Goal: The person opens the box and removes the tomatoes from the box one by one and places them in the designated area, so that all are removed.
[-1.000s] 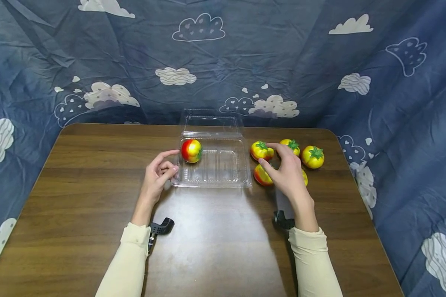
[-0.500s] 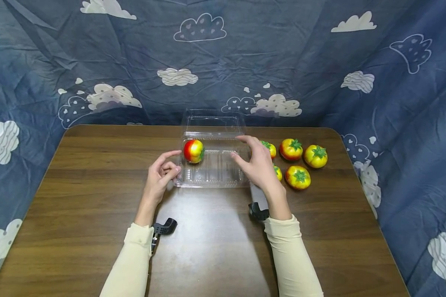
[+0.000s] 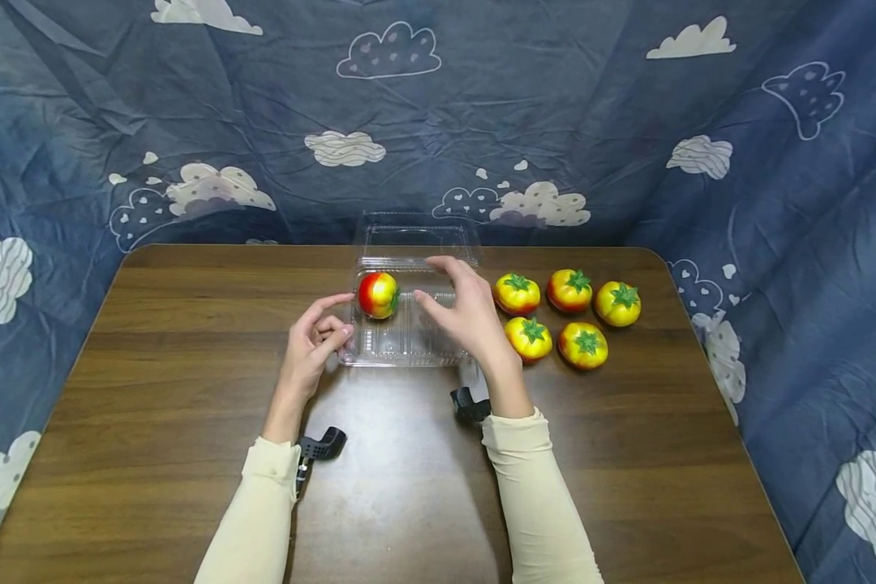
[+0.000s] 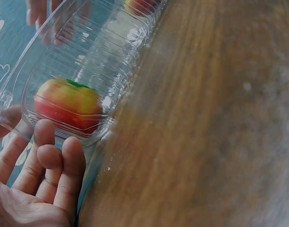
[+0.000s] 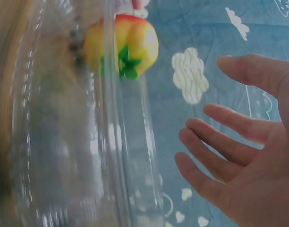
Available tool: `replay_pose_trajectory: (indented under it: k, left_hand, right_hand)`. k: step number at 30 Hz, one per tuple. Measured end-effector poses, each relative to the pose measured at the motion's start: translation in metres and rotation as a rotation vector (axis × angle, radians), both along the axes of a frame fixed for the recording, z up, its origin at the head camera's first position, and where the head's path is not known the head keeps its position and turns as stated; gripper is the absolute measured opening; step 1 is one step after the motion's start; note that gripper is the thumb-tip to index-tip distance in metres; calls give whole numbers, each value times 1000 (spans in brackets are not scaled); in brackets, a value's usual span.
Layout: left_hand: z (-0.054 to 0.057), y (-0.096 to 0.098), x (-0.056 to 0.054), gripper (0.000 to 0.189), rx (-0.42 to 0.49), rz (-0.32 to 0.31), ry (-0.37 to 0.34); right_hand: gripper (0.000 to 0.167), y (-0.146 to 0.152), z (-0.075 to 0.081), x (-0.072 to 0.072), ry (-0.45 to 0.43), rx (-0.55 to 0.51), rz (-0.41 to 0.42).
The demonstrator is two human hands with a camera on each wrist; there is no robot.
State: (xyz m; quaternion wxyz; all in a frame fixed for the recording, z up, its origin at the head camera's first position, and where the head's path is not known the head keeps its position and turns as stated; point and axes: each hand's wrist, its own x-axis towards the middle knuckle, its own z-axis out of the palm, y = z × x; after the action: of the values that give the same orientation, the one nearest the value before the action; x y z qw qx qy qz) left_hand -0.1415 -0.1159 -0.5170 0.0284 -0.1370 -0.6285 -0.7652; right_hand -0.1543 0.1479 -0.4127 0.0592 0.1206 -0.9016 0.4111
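Observation:
A clear plastic clamshell container [image 3: 409, 362] lies on the table with its lid [image 3: 416, 235] raised behind it. One red-and-yellow tomato-like fruit [image 3: 378, 295] with a green calyx sits tipped on its side in its back left part. My left hand [image 3: 310, 345] is at the container's left edge, its fingertips touching the outside near that fruit. In the left wrist view those fingers [image 4: 71, 156] are loosely bent against the plastic wall. Over the right half of the container hovers my right hand [image 3: 470, 312], thumb and fingers spread apart, holding nothing. The right wrist view shows the same fruit [image 5: 140, 40] beyond it.
Several more such fruits stand on the table to the right, among them a front one [image 3: 584, 345] and a far right one [image 3: 618, 304]. A blue cloud-patterned curtain [image 3: 277, 105] hangs behind the brown wooden table [image 3: 153, 389].
My right hand has moved left, from above the fruits on the right to above the container, with nothing in it. The left hand and the fruit in the container stay in place.

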Motion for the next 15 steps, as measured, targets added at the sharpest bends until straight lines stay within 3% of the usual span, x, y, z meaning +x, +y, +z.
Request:
replay_pose_trajectory:
  k: [15]
  left_hand:
    - [3, 0, 1, 47, 9, 7, -5]
  right_hand:
    - [50, -41, -20, -11, -55, -28, 18]
